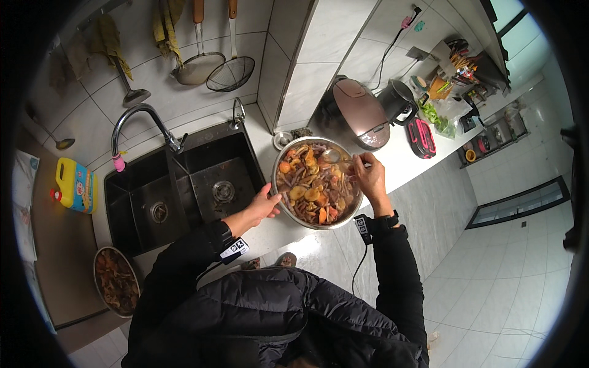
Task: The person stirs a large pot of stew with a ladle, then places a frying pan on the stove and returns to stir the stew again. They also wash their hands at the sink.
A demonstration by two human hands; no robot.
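A round metal basin (279,202) full of cooked food, with mushroom-like strips and orange and yellow pieces, rests at the counter's edge right of the sink. My right hand (369,177) holds a metal spoon (332,157) by its handle, the bowl of the spoon over the food near the basin's upper right. At the basin's left rim, my left hand (262,204) has its thumb and fingers against the outside; how firmly it grips cannot be told. Both wrists carry black straps with small devices.
A black double sink (184,193) with a chrome faucet (152,115) lies left. Beyond the basin stand a rice cooker (361,108), an electric kettle (398,99) and a pink-and-black lunch box (421,138). A yellow jug (78,186) and a second food basin (96,280) are far left.
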